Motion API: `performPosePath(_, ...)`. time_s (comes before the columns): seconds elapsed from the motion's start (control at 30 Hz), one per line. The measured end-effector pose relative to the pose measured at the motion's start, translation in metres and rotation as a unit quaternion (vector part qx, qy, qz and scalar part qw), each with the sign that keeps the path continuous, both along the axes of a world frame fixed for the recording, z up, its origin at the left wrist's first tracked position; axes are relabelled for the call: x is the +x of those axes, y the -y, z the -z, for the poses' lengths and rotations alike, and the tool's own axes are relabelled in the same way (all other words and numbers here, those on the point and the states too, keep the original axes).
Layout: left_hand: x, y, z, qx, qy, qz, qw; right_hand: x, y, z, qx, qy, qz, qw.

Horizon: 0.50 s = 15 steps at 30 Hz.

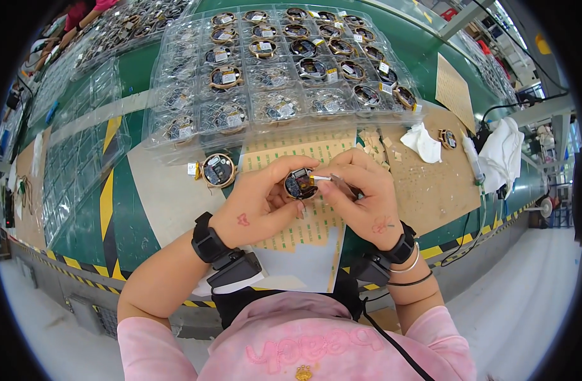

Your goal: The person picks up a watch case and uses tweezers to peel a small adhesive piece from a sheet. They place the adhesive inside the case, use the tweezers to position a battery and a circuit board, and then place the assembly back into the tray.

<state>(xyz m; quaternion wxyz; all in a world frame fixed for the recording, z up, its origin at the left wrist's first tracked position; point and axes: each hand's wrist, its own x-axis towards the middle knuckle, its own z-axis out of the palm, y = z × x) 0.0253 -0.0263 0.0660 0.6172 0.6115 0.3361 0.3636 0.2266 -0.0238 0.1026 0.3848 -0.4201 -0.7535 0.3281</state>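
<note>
My left hand [256, 202] is closed around the rim of a round watch case [297, 185] with its dark circuit board facing up. My right hand [370, 198] meets it from the other side, gripping what looks like a pair of tweezers [345, 185], mostly hidden by the fingers. At those right fingertips a small white and yellow tab [321, 179] lies at the case's edge. Beneath both hands is a tan sheet of adhesive pieces [284, 238]. To the left of my left hand, another open watch case [218, 171] rests on the table, a yellow flex tab sticking out.
Beyond my hands stands a clear plastic tray [240, 133] of watch cases. At right, a brown board [424, 184] carries a crumpled white cloth [422, 143], another watch part [448, 139] and small tan scraps. Empty-looking clear trays [81, 165] lie left. Someone else's arm [88, 18] shows far left.
</note>
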Motion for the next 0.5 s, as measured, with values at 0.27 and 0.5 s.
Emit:
performPosePath(0.27,-0.001,0.001,0.005,-0.046,0.031,-0.001,0.998,-0.007,0.004,-0.002,-0.097,-0.018,0.053,0.994)
performPosePath(0.5,-0.002,-0.002,-0.006,-0.079,0.065,0.022,0.994,-0.001,0.001,-0.001,-0.080,-0.006,0.039,0.996)
